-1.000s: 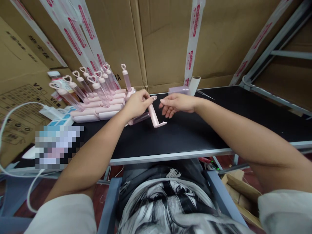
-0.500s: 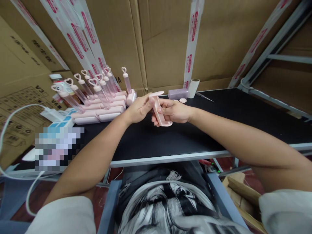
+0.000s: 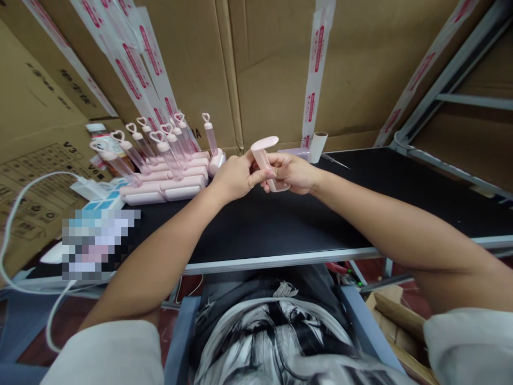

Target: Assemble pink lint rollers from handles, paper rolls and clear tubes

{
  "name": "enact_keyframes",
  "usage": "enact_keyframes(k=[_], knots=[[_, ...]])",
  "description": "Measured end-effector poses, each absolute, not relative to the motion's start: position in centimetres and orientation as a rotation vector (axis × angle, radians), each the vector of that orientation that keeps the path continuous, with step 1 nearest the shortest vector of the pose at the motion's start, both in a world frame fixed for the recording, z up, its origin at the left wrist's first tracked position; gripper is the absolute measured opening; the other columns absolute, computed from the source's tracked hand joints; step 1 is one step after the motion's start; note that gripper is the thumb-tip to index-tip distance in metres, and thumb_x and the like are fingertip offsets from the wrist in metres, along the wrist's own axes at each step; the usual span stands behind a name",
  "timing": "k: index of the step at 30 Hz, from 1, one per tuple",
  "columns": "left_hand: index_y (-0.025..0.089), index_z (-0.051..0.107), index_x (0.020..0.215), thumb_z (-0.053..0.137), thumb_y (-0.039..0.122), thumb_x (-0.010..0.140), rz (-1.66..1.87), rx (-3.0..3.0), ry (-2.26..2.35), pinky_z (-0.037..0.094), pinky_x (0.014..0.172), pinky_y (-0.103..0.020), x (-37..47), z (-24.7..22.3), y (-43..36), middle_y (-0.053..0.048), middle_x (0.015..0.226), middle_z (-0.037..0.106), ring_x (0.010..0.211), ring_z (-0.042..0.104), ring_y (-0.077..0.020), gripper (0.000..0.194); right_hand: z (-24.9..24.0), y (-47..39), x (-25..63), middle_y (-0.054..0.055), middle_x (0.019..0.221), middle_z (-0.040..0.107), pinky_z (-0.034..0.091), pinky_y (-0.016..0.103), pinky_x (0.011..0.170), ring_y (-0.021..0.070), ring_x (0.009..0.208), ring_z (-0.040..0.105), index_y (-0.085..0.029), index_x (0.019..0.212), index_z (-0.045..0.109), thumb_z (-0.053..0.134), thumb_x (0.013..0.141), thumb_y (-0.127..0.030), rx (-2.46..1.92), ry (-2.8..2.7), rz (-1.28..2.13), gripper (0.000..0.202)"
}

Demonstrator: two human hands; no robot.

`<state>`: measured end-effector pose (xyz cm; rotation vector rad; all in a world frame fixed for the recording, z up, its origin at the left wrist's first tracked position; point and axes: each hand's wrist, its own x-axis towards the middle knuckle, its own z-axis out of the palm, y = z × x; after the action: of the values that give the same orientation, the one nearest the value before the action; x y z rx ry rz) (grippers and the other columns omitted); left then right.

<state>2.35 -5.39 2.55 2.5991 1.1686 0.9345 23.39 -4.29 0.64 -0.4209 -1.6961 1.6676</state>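
Note:
Between my two hands, above the black table, is a pale pink plastic frame point(image 3: 264, 143) with a rounded plate at its top and another at its bottom. My left hand point(image 3: 236, 175) grips it from the left, its thumb pressed across the middle. From the right, my right hand point(image 3: 294, 170) has its fingers wrapped round the same part, and the two hands touch. Left of them stand several pink pieces with clear tubes and heart-shaped tops point(image 3: 160, 147). A lilac block point(image 3: 298, 154) lies partly hidden behind my right hand.
A white cup-like tube point(image 3: 319, 147) and a thin metal tool point(image 3: 335, 161) are at the back of the black table point(image 3: 280, 235). On the left are a power strip point(image 3: 106, 200), cables and a bottle point(image 3: 98, 136). Cardboard stands behind; a metal frame point(image 3: 425, 107) rises at right.
The pink frame has moved slightly up and right and has turned, so its top plate shows more. My left thumb has come down to its middle.

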Motion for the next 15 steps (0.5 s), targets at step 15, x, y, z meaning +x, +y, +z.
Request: enact_keyframes(k=[15], knots=[[0.022,0.08,0.11,0.063,0.089,0.088,1.157,2.618,1.147,0.049,0.069,-0.031,2.9,3.3,-5.4,-0.006,0.082,0.08,0.074,0.074,-0.0218,0.073,3.0,-5.8,24.3,-0.001,0.068,0.069,0.044,0.023,0.048,0.01,0.055,0.059,-0.018,0.089,0.077,0.1,0.072,-0.051,-0.565,-1.731,1.38,0.044]])
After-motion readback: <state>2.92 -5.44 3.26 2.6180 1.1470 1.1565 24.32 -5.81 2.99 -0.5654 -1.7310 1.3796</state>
